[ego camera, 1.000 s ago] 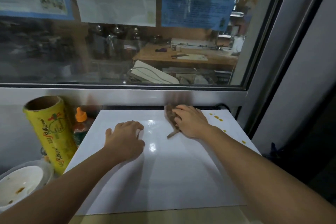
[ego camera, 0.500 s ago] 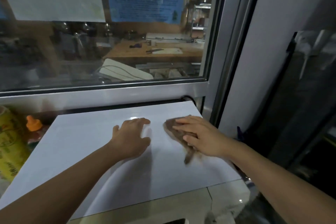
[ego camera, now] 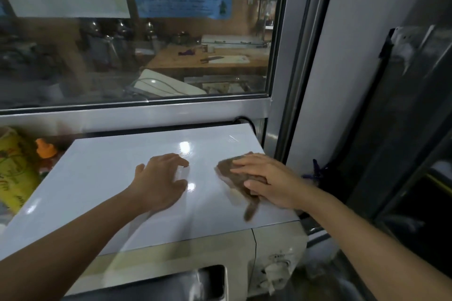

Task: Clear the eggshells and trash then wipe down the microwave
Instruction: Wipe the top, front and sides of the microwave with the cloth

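A: Obs. 1, hands. Right hand [ego camera: 271, 179] lies flat on a brown cloth [ego camera: 238, 179], fingers nearly straight and pressing it down onto the top of the microwave [ego camera: 102, 178]; thumb sits at the cloth's near edge. A loose tail of cloth trails toward the front edge.

B: Left hand?

A: Left hand [ego camera: 160, 179] rests palm down on the same white top, fingers loosely spread and slightly bent, holding nothing. It sits left of the cloth, apart from it, with a bare glossy strip between them.

B: Position of the cloth on the panel?

A: Right portion of the top, close to the right edge, roughly midway front to back. Light glints show on the surface near the left fingertips.

B: Microwave front?

A: Door window and a cream control panel [ego camera: 278, 264] visible below the top's front edge; markings blurred, unreadable.

B: Surroundings?

A: Left of the microwave: a yellow roll [ego camera: 14, 173] and a bottle with an orange cap [ego camera: 46, 150], just beside it. Behind: a metal-framed window [ego camera: 137, 115] with papers fixed to the glass. A dark cable [ego camera: 242, 120] shows at the rear right corner.
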`<state>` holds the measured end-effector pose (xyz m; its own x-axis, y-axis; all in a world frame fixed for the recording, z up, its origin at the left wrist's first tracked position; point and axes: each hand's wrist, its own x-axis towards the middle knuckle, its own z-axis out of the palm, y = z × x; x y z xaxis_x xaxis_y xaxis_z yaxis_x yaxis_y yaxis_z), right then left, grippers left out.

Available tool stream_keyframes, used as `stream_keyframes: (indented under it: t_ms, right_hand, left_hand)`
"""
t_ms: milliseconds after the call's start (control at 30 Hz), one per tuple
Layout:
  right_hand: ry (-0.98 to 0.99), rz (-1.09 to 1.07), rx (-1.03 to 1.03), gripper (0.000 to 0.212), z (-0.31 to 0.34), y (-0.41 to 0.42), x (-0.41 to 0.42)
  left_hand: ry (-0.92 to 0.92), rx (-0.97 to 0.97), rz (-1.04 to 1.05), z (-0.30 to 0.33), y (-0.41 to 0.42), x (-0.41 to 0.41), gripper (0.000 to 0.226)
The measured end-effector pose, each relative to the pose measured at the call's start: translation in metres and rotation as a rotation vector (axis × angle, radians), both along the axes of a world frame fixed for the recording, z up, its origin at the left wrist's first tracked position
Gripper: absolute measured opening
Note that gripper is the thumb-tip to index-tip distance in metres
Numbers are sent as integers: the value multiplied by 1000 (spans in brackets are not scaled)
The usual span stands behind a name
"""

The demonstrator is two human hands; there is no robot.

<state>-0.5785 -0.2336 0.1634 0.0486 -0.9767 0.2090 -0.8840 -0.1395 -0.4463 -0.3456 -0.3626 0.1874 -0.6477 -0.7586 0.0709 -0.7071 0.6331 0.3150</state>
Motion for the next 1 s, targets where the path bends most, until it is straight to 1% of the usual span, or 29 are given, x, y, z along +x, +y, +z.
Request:
stream_keyframes:
  t_ms: [67, 100, 133, 200, 233, 300, 400, 533, 600, 667, 700, 767, 867, 933, 1000]
  right_hand:
    - [-60, -23, 49, 39, 7, 3, -5]
    - [-60, -60, 52, 39, 10, -2, -5]
    - [-22, -108, 50, 39, 12, -9, -1]
    - [124, -190, 53, 42, 15, -24, 17]
    - [185, -203, 54, 44, 14, -29, 28]
    - [225, -165, 45, 46, 10, -26, 51]
    - [216, -58, 8, 45, 4, -5, 82]
    - [169, -15, -37, 46, 0, 28, 116]
    - [109, 0, 16, 43, 4, 41, 120]
    - [40, -46, 77, 41, 11, 47, 113]
    - [43, -102, 83, 40, 14, 45, 107]
    - [111, -229, 90, 40, 18, 31, 98]
    - [220, -373, 108, 40, 20, -11, 104]
    - [262, -378, 96, 41, 18, -36, 126]
    - [259, -279, 49, 42, 13, -52, 159]
  left_hand:
    - [14, -5, 19, 1, 7, 11, 39]
    - [17, 1, 26, 1, 10, 16, 38]
    - [17, 8, 32, 1, 13, 22, 38]
    - [17, 14, 45, 1, 17, 33, 38]
    - [16, 13, 53, -1, 19, 38, 38]
    - [13, 9, 76, -3, 23, 48, 37]
    - [-9, 8, 104, -7, 27, 60, 38]
    - [19, 39, 76, -6, 35, 73, 38]
    - [5, 45, 51, -5, 40, 83, 40]
    - [-7, 60, 55, -4, 42, 96, 41]
    - [-7, 68, 62, -3, 41, 104, 41]
    - [-17, 74, 88, -2, 39, 122, 41]
    - [-32, 71, 149, 0, 31, 148, 40]
    - [-35, 60, 179, -1, 27, 160, 40]
    - [-19, 56, 192, -3, 26, 166, 39]
